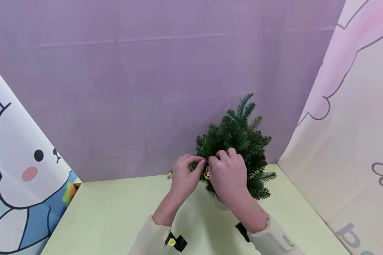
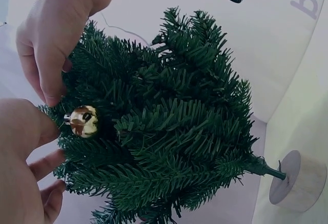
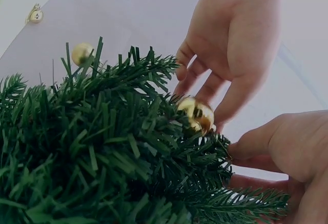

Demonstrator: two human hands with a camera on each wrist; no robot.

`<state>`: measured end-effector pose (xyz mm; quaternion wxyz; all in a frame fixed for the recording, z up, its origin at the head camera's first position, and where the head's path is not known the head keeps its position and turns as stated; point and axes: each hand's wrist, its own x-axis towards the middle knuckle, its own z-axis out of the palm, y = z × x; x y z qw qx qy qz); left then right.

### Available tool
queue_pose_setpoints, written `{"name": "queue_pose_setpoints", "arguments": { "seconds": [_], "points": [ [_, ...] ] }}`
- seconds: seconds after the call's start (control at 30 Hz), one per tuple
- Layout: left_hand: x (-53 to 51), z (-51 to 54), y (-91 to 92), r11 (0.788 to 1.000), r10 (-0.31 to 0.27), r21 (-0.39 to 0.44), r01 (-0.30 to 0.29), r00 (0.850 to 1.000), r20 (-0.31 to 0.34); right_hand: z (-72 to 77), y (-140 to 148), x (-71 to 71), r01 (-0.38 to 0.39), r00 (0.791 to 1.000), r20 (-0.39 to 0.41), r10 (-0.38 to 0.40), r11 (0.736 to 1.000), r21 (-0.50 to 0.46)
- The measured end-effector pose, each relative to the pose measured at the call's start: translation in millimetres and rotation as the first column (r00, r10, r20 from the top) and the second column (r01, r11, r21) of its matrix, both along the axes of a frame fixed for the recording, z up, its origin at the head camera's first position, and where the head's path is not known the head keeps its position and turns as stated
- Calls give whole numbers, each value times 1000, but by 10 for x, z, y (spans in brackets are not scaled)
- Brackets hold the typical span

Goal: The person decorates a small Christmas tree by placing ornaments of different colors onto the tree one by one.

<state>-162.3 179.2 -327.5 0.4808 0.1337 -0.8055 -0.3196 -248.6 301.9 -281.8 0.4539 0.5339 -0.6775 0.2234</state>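
Observation:
A small green artificial Christmas tree stands upright on a pale round base. A shiny gold bauble hangs by its cap at the tree's front left, against the needles. My left hand is at the tree's left side, thumb and forefinger pinching the bauble's thin string. From the other side my right hand reaches in front of the branches, its fingertips also at the string, close to the left ones. The right wrist view shows the left hand beyond the bauble and the right hand beside a branch tip.
Another gold bauble lies near the back edge of the pale table. A blurred gold ball shows beside the branches. A purple cloth backdrop rises behind, with printed panels at both sides.

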Motion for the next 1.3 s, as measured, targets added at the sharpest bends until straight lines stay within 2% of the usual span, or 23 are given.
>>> {"name": "queue_pose_setpoints", "arguments": {
  "seconds": [0.3,0.57,0.7,0.77,0.83,0.97,1.07,1.13,1.3],
  "points": [
    [-60,46,-14,1000,-8,1,8,1000,-21,37,-12,24,15,1000,5,-15,1000,-11],
    [-76,35,-35,1000,12,-5,-11,997,81,47,-29,-2,-4,1000,3,4,1000,14],
    [-74,4,-27,1000,12,-24,-9,994,107,103,50,-13,-91,994,66,91,996,-8],
    [-71,-8,-22,999,9,-33,-6,994,111,176,125,-24,-160,981,104,166,985,-63],
    [-67,-16,-18,999,11,-41,-6,993,114,280,207,-45,-233,961,121,250,962,-142],
    [-55,-29,-18,999,9,-34,-5,993,121,500,353,-123,-316,933,84,350,908,-274],
    [-42,-49,-19,1000,0,-24,4,991,132,621,433,-216,-336,926,62,373,886,-319],
    [-32,-61,-20,1000,-8,-21,11,990,141,676,473,-293,-333,925,63,374,881,-336],
    [-1,-73,-26,999,-30,-7,32,987,161,741,553,-508,-296,920,139,367,880,-371]
  ]
}}
